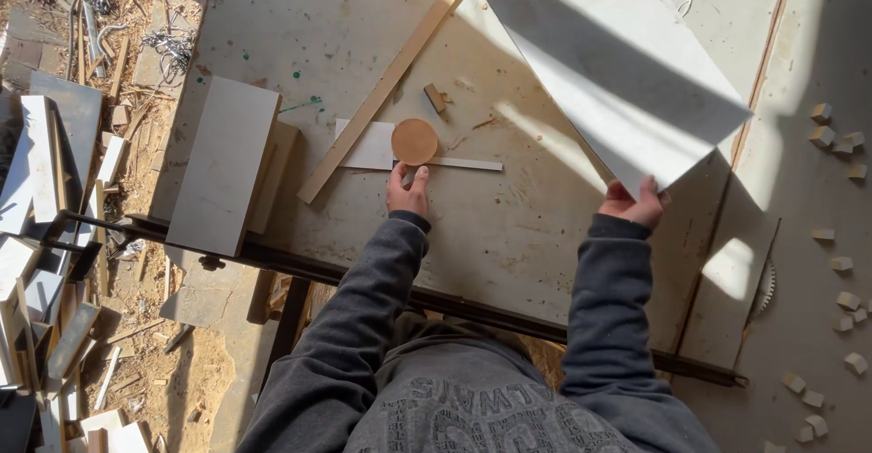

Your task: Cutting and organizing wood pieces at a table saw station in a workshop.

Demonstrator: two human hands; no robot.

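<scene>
My left hand (408, 193) rests on the worktop (509, 235), fingertips touching the near edge of a round wooden disc (414, 141) lying on a small white piece (368, 146). My right hand (636, 204) pinches the near corner of a large white panel (610, 63), tilted above the worktop's right side.
</scene>
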